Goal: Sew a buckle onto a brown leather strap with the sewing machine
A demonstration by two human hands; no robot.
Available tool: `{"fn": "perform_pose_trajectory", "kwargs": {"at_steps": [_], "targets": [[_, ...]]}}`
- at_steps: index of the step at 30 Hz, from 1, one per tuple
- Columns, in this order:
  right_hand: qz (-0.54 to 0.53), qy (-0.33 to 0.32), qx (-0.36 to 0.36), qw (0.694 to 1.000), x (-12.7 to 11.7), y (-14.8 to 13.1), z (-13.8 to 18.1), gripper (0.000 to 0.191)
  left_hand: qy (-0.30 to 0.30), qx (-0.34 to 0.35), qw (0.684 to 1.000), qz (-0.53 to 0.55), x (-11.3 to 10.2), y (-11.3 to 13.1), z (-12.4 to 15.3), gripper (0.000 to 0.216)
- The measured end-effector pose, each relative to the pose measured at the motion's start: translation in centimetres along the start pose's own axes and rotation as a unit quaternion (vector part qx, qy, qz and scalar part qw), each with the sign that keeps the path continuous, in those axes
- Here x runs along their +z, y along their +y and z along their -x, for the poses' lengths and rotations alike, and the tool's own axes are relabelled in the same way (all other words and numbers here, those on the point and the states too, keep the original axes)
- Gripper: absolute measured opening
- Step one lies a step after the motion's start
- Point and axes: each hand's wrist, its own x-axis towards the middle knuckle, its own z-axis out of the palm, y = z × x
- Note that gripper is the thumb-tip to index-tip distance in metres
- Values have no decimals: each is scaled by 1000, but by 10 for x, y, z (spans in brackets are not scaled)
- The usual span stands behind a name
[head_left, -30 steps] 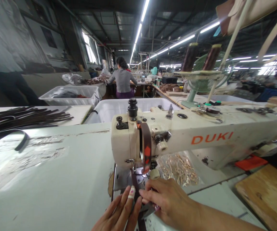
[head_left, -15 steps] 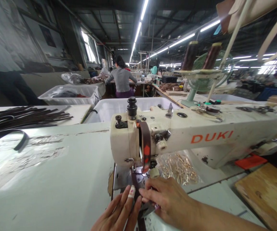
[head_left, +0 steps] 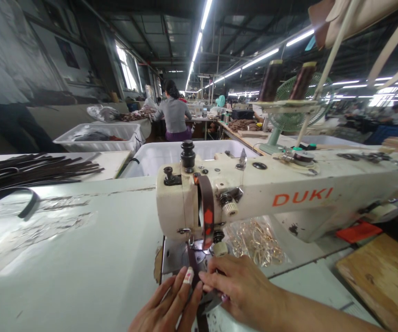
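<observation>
A cream sewing machine [head_left: 254, 193] marked DUKI stands on the pale table [head_left: 81, 249]. A narrow dark brown strap [head_left: 192, 263] runs from under its needle toward me. My left hand [head_left: 167, 306], one fingertip taped, lies flat with its fingers against the strap's left side. My right hand [head_left: 243, 288] presses on the strap from the right, just in front of the presser foot, with a dark flat piece [head_left: 210, 302] under its fingers. A brown loop of strap [head_left: 206, 214] hangs on the machine's head.
A bag of gold metal fittings [head_left: 257, 240] lies under the machine arm. Dark straps [head_left: 29, 170] are piled at the far left. White bins [head_left: 98, 136] stand behind, a green fan [head_left: 288, 110] and thread cones [head_left: 271, 80] at the right, a wooden board [head_left: 385, 276] at lower right. A person [head_left: 174, 115] sits at a far table.
Both hands stay on the strap in nearly the same place. The view has shifted slightly, so the machine sits a little further left.
</observation>
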Motion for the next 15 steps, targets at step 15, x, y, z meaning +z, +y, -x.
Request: {"fn": "perform_pose_trajectory", "kwargs": {"at_steps": [15], "targets": [[13, 19, -2, 1000, 5, 2, 1, 35, 40, -76, 978, 192, -3, -26, -25, 41]]}}
